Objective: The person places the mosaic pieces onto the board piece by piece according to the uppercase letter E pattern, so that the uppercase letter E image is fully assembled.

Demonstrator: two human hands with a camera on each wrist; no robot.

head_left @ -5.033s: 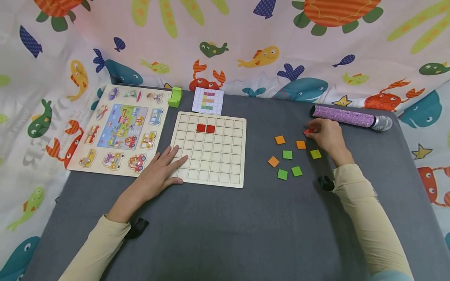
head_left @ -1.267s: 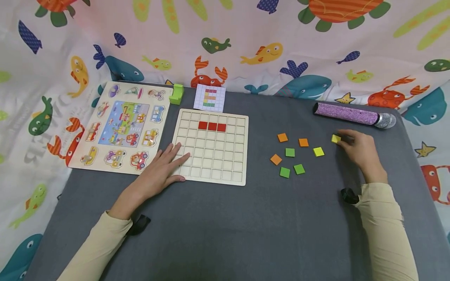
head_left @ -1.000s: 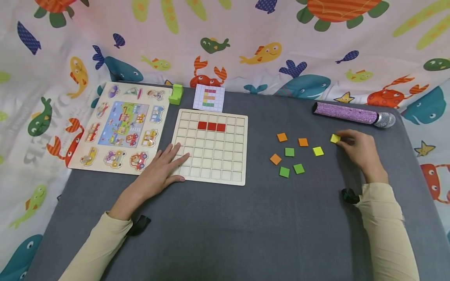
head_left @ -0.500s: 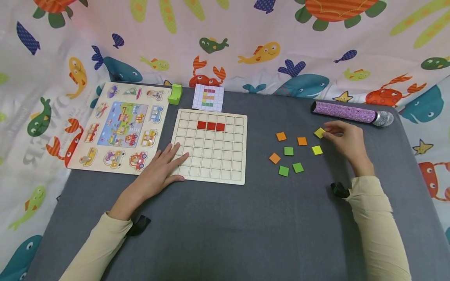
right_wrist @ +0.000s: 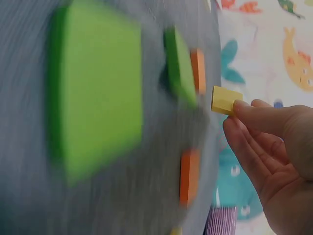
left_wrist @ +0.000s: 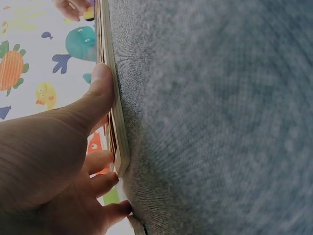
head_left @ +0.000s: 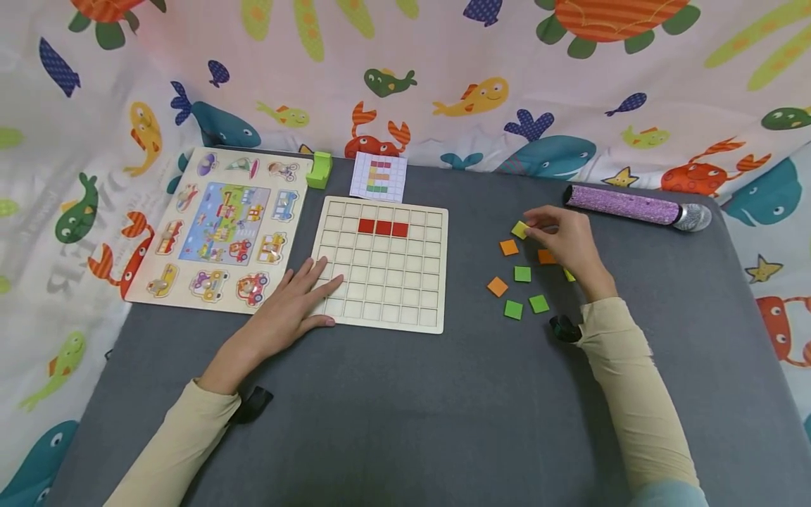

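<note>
My right hand (head_left: 566, 243) pinches a yellow square tile (right_wrist: 226, 100) between thumb and fingertips, raised above the table among loose tiles. Below it lie orange tiles (head_left: 497, 286) and green tiles (head_left: 522, 274); another yellow tile (head_left: 569, 275) is partly hidden by the hand. With spread, straight fingers my left hand (head_left: 283, 310) rests on the lower left corner of a pale wooden grid board (head_left: 393, 282). Three red tiles (head_left: 383, 227) sit side by side in a row near the board's top. Behind the board lies a card (head_left: 378, 177) printed with a coloured square pattern.
Left of the grid board lies a wooden picture puzzle (head_left: 218, 225), with a green block (head_left: 319, 170) at its upper right corner. A sparkly purple microphone (head_left: 636, 208) lies at the back right. A sea-animal cloth (head_left: 431, 42) hangs behind the grey table (head_left: 405, 408).
A third red tile has joined the row on the board. My right hand has since picked up a yellow tile from the right and carried it left. The left hand stays in place.
</note>
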